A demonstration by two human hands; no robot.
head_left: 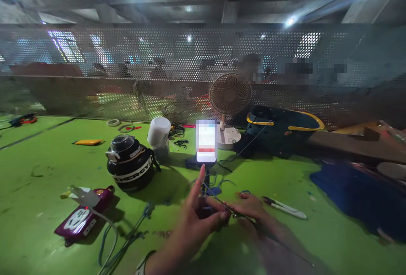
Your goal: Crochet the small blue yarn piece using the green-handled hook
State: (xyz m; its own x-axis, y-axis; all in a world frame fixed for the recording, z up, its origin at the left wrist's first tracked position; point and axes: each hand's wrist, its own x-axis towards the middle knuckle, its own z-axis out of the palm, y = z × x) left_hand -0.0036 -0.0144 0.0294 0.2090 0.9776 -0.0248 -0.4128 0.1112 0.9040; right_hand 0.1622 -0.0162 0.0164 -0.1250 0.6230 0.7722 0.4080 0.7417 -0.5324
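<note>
My left hand (196, 220) is in the lower middle, its index finger stretched up towards a lit phone (206, 141) on a stand. Its thumb and other fingers pinch a thin cord (218, 200). Close on the right, my right hand (253, 208) has its fingers closed on the same cord, partly blurred. A small shiny bit (234, 215) shows between the two hands. From under my right hand a thin dark strand trails down to the right. Blue cord pieces (214, 191) lie just beyond my fingers. A white-handled pen-like tool (287, 208) rests right of my right hand.
On the green table (177, 241) stand a black round bottle (131, 167), a white-topped container (159, 132) and a fan (230, 95). A purple power strip (84, 215) with cables is at left. A dark basket (275, 133), a yellow cutter (88, 142) and blue cloth (355, 194) lie around.
</note>
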